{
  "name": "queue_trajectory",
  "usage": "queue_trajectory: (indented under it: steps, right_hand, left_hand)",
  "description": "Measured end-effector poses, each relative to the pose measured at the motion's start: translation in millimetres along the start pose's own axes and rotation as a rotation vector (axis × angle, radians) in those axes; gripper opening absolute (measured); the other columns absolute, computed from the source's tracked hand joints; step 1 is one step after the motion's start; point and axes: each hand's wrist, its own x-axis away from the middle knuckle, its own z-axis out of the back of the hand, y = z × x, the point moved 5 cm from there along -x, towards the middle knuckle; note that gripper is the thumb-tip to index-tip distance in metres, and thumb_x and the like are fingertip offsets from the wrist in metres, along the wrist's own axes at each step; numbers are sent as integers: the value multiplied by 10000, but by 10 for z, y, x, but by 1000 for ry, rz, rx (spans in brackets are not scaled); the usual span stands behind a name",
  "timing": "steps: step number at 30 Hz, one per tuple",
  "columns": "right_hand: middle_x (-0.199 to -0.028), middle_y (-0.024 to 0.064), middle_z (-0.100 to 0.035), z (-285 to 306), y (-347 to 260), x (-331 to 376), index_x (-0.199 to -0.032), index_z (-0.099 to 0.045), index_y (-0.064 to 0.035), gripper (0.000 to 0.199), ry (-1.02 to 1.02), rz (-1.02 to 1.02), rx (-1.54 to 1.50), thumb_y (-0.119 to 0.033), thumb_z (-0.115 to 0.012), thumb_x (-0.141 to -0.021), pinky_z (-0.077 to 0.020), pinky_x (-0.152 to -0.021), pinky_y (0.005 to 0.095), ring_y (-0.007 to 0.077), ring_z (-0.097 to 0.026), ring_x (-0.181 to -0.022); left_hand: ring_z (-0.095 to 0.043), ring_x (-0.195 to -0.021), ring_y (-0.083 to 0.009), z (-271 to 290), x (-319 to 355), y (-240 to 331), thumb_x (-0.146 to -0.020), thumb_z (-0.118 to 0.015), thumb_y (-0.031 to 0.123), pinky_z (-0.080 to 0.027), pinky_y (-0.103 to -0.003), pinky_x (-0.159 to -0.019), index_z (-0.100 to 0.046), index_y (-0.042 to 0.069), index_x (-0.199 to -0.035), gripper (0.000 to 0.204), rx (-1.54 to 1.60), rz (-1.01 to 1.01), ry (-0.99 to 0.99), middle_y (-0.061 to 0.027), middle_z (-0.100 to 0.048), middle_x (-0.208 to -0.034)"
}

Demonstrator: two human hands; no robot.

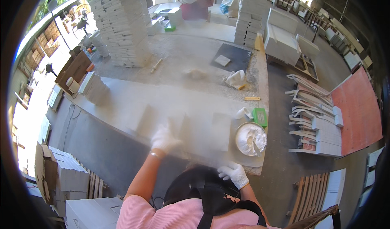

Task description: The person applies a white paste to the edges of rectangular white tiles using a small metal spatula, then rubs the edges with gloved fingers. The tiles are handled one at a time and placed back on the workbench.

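My left hand (164,139), in a white glove, is over the near edge of the dusty work table (118,93), beside a flat pale panel (144,121). Haze and blur hide its fingers. Another flat white panel (220,131) lies further right. My right hand (233,174), also gloved, is close to my body at the table's near edge, its fingers loosely apart with nothing seen in them. Just beyond it stands a round bowl of white paste (245,137) with a spatula (256,148) stuck in it. Behind the bowl are a green box (260,117) and a white roll-like object (243,113).
Tall stacks of white pieces (118,26) (248,18) rise at the table's far side. A crumpled white cloth (236,80) and dark sheet (235,58) lie at right. Across the table stands a person in red (197,3). Pallets (308,194) flank me.
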Motion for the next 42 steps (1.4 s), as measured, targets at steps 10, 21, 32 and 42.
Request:
queue_trajectory:
  steps: [10,21,32,42]
  right_hand:
    - [-1028,147,-788,49,34,34,-1218,-720,46,340,26,-124,-29,-200,-701,-985,-617,-679,309,203,-771,-833]
    - [-1016,118,-785,130,-1,42,-1123,-777,37,197,106,-409,-175,-53,-728,-955,-577,-893,321,194,-753,-1011]
    - [-1086,188,-768,3,-362,-39,-1139,-777,-2,258,-123,391,586,-83,-706,-904,-591,-897,379,310,-742,-1006]
    - [-956,232,-788,61,-14,12,-1084,-754,93,222,173,-370,-79,-67,-731,-932,-644,-656,364,291,-782,-744]
  left_hand:
    - [-587,-1299,-464,189,-903,222,-753,-800,592,-566,-526,-979,-611,170,-1412,805,-41,-496,332,-251,-467,-1548]
    - [-661,-900,-390,196,-1009,379,-806,-746,423,-572,-515,-736,-757,104,-831,320,138,-480,120,-142,-690,-904]
    - [-640,-943,-390,179,-1011,363,-786,-771,440,-553,-514,-745,-732,102,-857,347,170,-503,135,-147,-677,-935]
    - [-650,-999,-400,132,-1016,337,-787,-776,512,-570,-523,-811,-752,95,-925,440,132,-482,144,-161,-694,-1003]
